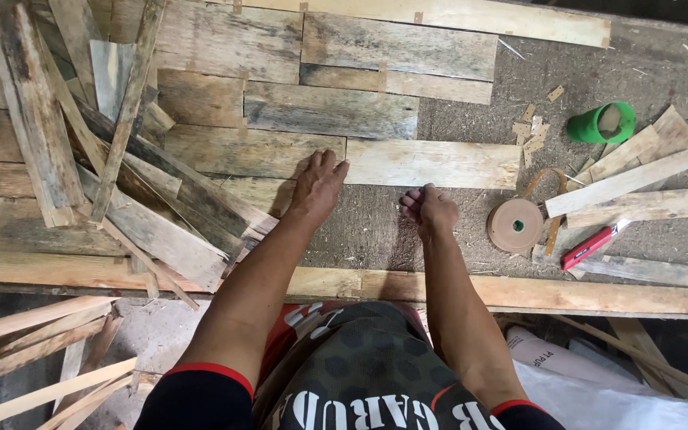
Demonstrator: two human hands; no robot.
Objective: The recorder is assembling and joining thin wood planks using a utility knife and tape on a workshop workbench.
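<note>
Workbench (439, 119) — left hand (318, 187) flat on crosswise veneer strip (431, 163).

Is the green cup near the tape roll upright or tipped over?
Tipped: the green cup lies on its side on the workbench, its open mouth facing right.

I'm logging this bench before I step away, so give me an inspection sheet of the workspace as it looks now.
Surface: workbench, rough, dusty, bare patch near the hands.
Job's things: flat veneer strips laid edge to edge; left hand flat on them.
Clutter: scrap pile, brown tape roll, green tape roll, red cutter.
Grips: left hand open; right hand loosely curled, contents unclear.
Cables: nothing seen.
Surroundings: loose strips below bench; white sack.
</note>
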